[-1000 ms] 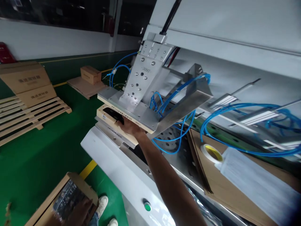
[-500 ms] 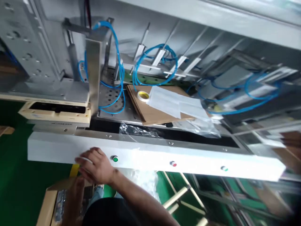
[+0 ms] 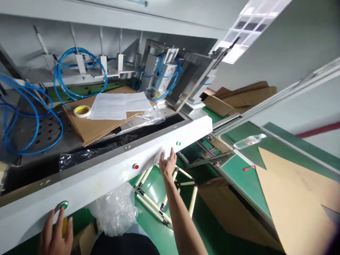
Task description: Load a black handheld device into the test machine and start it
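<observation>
The left hand [image 3: 55, 235] reaches up at the lower left, its fingers [image 3: 61, 216] spread and straight, with one fingertip on a round green button [image 3: 62, 204] set in the smooth white front panel [image 3: 106, 177] of the machine. It grips nothing. The right hand [image 3: 168, 164] is stretched forward to the same panel further along, fingers loosely open and upright, the tips against the panel's lower edge just below and left of a second small green button [image 3: 179, 143]. It holds nothing either. Between the 2 hands sits a small red button [image 3: 136, 166], also round and set in the panel.

Behind the panel runs a dark slot with crinkled clear plastic film [image 3: 77, 157] lying in it. Further back, flat sheets of brown cardboard [image 3: 92, 125] lie on a metal plate pierced with round holes [image 3: 39, 131]. On the cardboard rest a ring-shaped roll of yellowish tape [image 3: 82, 111] and a few white printed papers [image 3: 117, 104]. Thin blue hoses [image 3: 66, 76] loop in coils above and to the left, leading to slim metal cylinders [image 3: 79, 58].

Below the panel hangs a bunched clear plastic bag [image 3: 115, 212], beside a frame of pale tubes [image 3: 159, 198] on the glossy green floor. To the right, a clear plastic bottle [image 3: 248, 141] lies on its side on a green surface, near a large tan cardboard sheet [image 3: 294, 191].
</observation>
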Demonstrator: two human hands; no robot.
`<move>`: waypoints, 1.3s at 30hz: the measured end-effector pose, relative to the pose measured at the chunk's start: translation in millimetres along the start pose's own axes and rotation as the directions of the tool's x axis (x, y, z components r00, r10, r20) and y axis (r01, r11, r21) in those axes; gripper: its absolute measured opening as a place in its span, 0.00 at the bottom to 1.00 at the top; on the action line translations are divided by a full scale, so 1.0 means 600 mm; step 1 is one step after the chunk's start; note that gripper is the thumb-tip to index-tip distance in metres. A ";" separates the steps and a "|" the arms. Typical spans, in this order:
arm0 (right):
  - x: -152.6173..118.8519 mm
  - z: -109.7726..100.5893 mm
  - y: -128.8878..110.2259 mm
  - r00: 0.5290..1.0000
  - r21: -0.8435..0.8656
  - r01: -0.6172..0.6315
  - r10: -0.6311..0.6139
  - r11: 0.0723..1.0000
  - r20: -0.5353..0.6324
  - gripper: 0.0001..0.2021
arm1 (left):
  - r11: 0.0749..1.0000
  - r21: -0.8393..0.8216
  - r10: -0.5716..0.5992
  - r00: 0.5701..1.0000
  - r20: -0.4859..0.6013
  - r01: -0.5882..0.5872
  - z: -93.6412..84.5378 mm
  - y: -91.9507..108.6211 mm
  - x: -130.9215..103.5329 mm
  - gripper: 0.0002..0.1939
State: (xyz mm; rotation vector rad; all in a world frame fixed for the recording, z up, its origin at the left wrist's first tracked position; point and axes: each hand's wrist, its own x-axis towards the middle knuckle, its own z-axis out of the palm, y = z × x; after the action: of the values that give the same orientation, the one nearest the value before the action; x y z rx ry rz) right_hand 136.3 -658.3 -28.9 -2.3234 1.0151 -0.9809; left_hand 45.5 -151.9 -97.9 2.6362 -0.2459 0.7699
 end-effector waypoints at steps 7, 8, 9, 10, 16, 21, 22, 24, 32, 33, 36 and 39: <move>0.109 0.035 0.118 0.990 -0.020 -0.102 0.100 0.995 -0.097 0.31 | 0.983 0.031 -0.178 0.982 -0.061 0.181 0.025 0.024 -0.018 0.39; 0.110 0.039 0.123 0.990 -0.019 -0.099 0.096 0.995 -0.107 0.30 | 0.980 0.029 -0.194 0.979 -0.057 0.195 0.029 0.031 -0.018 0.39; 0.109 0.041 0.127 0.989 -0.015 -0.093 0.091 0.996 -0.116 0.29 | 0.977 0.024 -0.208 0.976 -0.059 0.210 0.032 0.039 -0.018 0.39; 0.108 0.043 0.129 0.989 -0.009 -0.088 0.086 0.996 -0.123 0.29 | 0.974 0.020 -0.225 0.972 -0.070 0.227 0.036 0.048 -0.018 0.39; 0.121 0.063 0.138 0.985 0.025 -0.040 0.044 0.999 -0.168 0.30 | 0.936 0.073 -0.329 0.929 -0.169 0.345 0.056 0.095 0.004 0.31; 0.121 0.065 0.147 0.987 -0.019 -0.020 0.017 1.000 -0.161 0.29 | 0.908 0.025 -0.409 0.898 -0.162 0.418 0.044 0.100 0.015 0.28; 0.112 0.060 0.142 0.986 -0.014 -0.008 0.005 1.000 -0.167 0.28 | 0.912 0.015 -0.402 0.900 -0.166 0.410 0.036 0.100 0.020 0.27; 0.085 0.047 0.119 0.975 0.012 0.087 -0.083 0.996 -0.204 0.26 | 0.926 0.030 -0.365 0.913 -0.183 0.376 0.019 0.104 0.041 0.25; -0.076 0.040 -0.151 0.346 0.521 0.748 -0.912 0.410 0.221 0.31 | 0.995 0.095 -0.045 0.998 0.042 0.041 0.024 0.106 0.254 0.25; -0.083 0.045 -0.176 0.257 0.535 0.759 -0.925 0.372 0.279 0.36 | 0.995 0.092 -0.038 0.993 0.109 0.028 0.034 0.098 0.275 0.26; -0.087 0.061 -0.212 0.147 0.500 0.784 -0.892 0.368 0.427 0.47 | 0.999 0.042 -0.005 0.960 0.280 -0.007 0.064 0.069 0.320 0.23; -0.082 0.071 -0.206 0.163 0.442 0.802 -0.859 0.402 0.486 0.51 | 0.998 -0.046 0.061 0.936 0.345 -0.049 0.089 0.049 0.353 0.20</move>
State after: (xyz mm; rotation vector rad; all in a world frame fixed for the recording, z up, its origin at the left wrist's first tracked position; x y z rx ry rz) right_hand 201.0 -537.3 -3.5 -2.7609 -0.7706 -0.3116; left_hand 240.2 -213.2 -13.9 2.7259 -0.4261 0.3055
